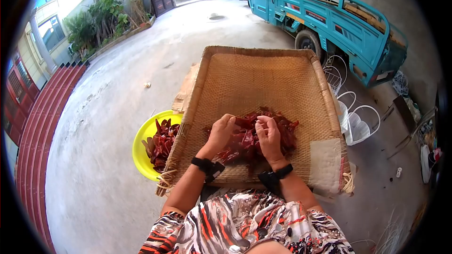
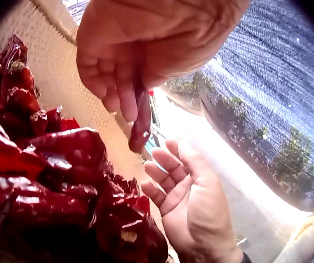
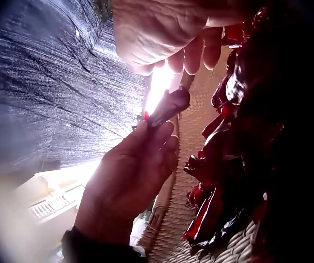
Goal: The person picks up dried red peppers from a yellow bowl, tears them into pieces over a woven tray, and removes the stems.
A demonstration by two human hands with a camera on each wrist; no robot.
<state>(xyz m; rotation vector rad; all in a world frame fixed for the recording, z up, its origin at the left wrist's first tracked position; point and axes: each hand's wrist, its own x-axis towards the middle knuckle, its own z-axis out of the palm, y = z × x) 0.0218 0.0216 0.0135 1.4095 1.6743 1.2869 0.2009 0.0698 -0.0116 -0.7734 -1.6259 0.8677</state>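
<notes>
Dried red chili peppers (image 1: 245, 143) lie heaped in a large woven tray (image 1: 263, 73). Above the heap, my left hand (image 1: 220, 134) pinches one dark red pepper, its fingers curled round one end. That pepper (image 2: 141, 123) sticks out from the fingers in the left wrist view, and the same pepper (image 3: 169, 107) shows in the right wrist view. Facing it, my right hand (image 1: 270, 140) has loosely bent fingers and holds nothing visible; in the left wrist view the right hand (image 2: 196, 205) is just beyond the pepper's free end, apart from it.
A yellow basin (image 1: 140, 148) with more red peppers stands left of the tray. White wire or plastic baskets (image 1: 360, 129) are at the right. A blue cargo tricycle (image 1: 329, 21) is parked at the back right, and red steps (image 1: 40, 136) run along the left.
</notes>
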